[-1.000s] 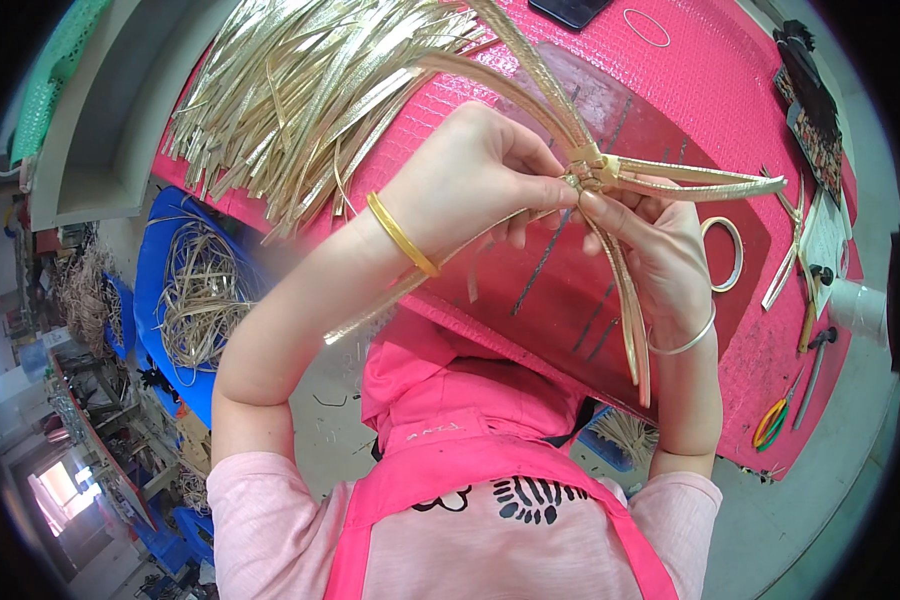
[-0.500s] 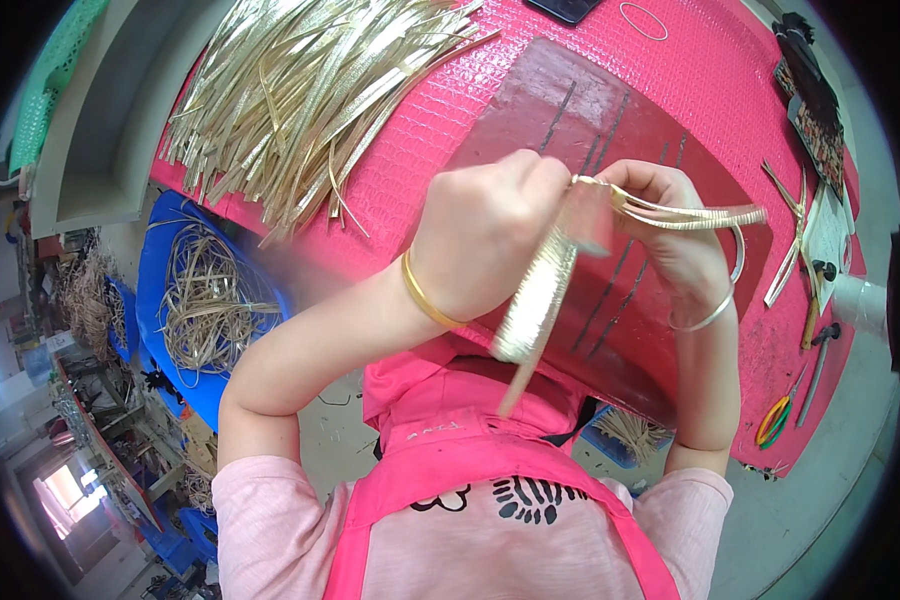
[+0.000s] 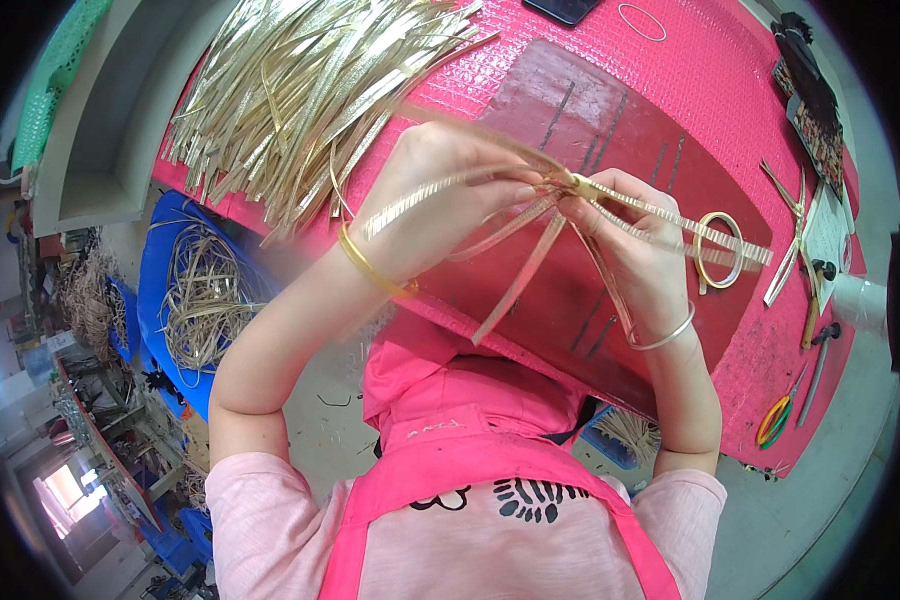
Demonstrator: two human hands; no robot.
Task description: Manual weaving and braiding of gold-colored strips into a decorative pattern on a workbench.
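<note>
Several flat, shiny gold strips meet in a gathered knot above the dark red board and fan out in all directions. My left hand, with a yellow bangle on its wrist, pinches the strips on the knot's left side. On the other side, my right hand grips them between thumb and fingers just by the knot. Some strips hang down below, others stretch right across the back of my right hand. Motion blurs part of the left-hand strips.
A big pile of loose gold strips covers the pink table's far left. A tape roll lies right of my right hand. Scissors and other tools lie along the right edge. A blue bin holds tangled strips. A phone rests at the back.
My left hand has moved left and turned, its fingers now showing. The bundle has gone from a folded, hanging band to spread strips. My right hand has shifted slightly left, uncovering the tape roll.
</note>
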